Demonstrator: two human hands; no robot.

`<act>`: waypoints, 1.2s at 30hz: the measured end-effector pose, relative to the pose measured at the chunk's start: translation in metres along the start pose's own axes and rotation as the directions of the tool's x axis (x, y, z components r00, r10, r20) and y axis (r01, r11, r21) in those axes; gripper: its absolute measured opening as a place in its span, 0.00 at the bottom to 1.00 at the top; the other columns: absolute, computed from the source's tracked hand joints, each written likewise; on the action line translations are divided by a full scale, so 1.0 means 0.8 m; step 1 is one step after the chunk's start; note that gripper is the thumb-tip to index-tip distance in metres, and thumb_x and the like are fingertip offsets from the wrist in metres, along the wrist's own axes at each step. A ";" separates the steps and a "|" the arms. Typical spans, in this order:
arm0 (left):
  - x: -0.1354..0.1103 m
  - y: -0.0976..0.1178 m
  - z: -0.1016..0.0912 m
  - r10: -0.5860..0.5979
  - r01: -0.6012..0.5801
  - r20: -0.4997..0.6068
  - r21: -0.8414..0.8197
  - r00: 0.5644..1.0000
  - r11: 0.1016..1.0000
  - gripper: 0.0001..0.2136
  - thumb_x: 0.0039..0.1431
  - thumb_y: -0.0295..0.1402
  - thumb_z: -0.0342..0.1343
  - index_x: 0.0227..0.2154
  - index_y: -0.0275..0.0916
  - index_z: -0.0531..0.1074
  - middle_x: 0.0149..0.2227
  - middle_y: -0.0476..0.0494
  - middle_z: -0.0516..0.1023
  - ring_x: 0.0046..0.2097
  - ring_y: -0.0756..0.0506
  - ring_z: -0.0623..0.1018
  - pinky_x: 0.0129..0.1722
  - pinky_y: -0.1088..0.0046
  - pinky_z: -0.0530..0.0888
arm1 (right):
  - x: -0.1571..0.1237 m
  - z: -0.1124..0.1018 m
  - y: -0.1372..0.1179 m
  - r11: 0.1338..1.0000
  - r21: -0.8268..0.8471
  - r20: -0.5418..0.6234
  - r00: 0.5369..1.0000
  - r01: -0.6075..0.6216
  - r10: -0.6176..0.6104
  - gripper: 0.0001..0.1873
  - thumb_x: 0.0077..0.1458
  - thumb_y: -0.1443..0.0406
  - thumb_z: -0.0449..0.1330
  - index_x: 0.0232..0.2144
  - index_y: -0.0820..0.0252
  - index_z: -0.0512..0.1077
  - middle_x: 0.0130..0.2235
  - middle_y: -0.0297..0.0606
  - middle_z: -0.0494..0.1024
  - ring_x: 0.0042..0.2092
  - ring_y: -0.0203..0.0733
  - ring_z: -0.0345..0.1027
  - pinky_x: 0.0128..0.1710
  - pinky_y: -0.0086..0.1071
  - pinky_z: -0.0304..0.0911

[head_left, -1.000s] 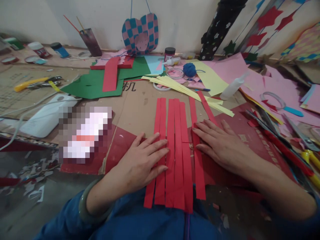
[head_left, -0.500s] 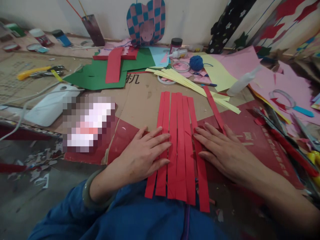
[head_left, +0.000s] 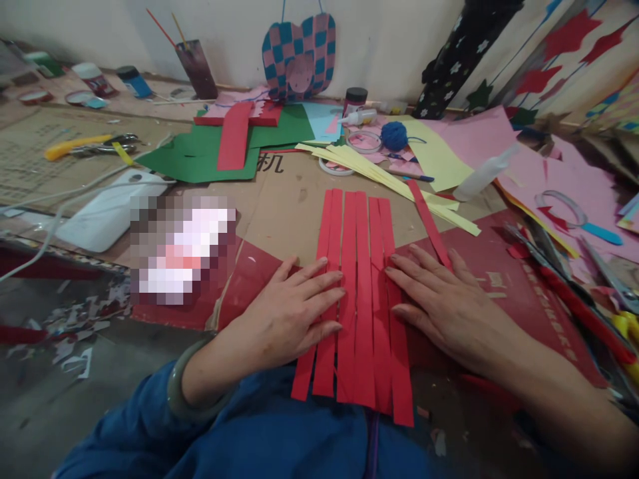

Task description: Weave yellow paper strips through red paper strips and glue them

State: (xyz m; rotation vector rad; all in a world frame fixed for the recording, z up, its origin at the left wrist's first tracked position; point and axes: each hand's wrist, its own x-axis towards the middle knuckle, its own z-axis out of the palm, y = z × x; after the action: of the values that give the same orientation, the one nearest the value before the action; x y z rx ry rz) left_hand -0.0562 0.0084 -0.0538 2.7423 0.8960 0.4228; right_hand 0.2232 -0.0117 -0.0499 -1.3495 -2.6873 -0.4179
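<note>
Several long red paper strips (head_left: 363, 293) lie side by side, running away from me across brown cardboard (head_left: 284, 199) and a dark red sheet (head_left: 504, 279). My left hand (head_left: 289, 313) rests flat on the leftmost strips, fingers stretched out, a green bangle (head_left: 182, 392) on its wrist. My right hand (head_left: 444, 306) lies flat on the rightmost strips, fingers spread, fingertips touching the strips. One more red strip (head_left: 428, 223) lies slanted just beyond my right hand. Neither hand holds anything.
Yellow paper strips (head_left: 384, 176) lie beyond the red ones, with tape rolls (head_left: 335, 167), blue yarn (head_left: 394, 135), glue bottles (head_left: 482, 174) and pink and green paper. Scissors and red-handled tools (head_left: 574, 293) are at right. A white device (head_left: 107, 213) and cable sit at left.
The red strips have been pushed closer together and straightened between my hands. Both hands stayed flat at the sides of the strips; the view shifted slightly.
</note>
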 end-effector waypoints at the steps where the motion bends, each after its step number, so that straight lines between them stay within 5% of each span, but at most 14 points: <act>1: 0.000 0.000 0.000 -0.001 0.001 0.001 -0.003 1.000 1.000 0.19 0.70 0.44 0.47 0.53 0.37 0.73 0.59 0.35 0.74 0.65 0.33 0.67 0.62 0.42 0.61 | 0.002 -0.002 0.000 1.000 0.000 -0.004 1.000 0.004 -0.004 0.30 0.70 0.55 0.37 0.53 0.64 0.74 0.58 0.50 0.74 0.61 0.60 0.65 0.53 0.63 0.63; 13: 0.000 0.000 0.001 0.004 -0.004 0.004 -0.006 1.000 1.000 0.20 0.70 0.44 0.47 0.54 0.36 0.72 0.60 0.34 0.73 0.66 0.34 0.66 0.63 0.42 0.60 | 0.050 -0.005 -0.033 0.989 0.120 0.080 0.992 0.087 -0.097 0.30 0.69 0.53 0.40 0.59 0.63 0.70 0.62 0.47 0.70 0.65 0.60 0.59 0.57 0.65 0.60; 28: 0.000 0.001 0.001 -0.004 0.004 -0.001 -0.034 1.000 0.999 0.18 0.69 0.42 0.50 0.53 0.36 0.72 0.60 0.33 0.72 0.66 0.34 0.66 0.63 0.40 0.60 | 0.053 -0.002 -0.034 0.985 0.161 0.175 0.981 0.056 -0.084 0.29 0.69 0.54 0.42 0.61 0.62 0.67 0.64 0.48 0.67 0.67 0.59 0.55 0.59 0.66 0.56; 36: 0.002 0.001 -0.002 -0.013 0.014 0.029 -0.040 1.000 0.999 0.19 0.69 0.42 0.49 0.54 0.37 0.72 0.61 0.34 0.72 0.66 0.34 0.66 0.64 0.42 0.58 | 0.041 -0.003 -0.028 0.997 0.078 0.109 0.993 0.030 -0.038 0.29 0.69 0.54 0.41 0.58 0.64 0.70 0.63 0.49 0.68 0.65 0.59 0.58 0.58 0.65 0.58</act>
State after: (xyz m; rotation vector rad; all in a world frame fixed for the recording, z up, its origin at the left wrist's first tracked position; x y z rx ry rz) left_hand -0.0551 0.0084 -0.0517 2.6973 0.8884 0.3942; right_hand 0.1856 -0.0002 -0.0452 -1.3454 -2.7870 -0.2479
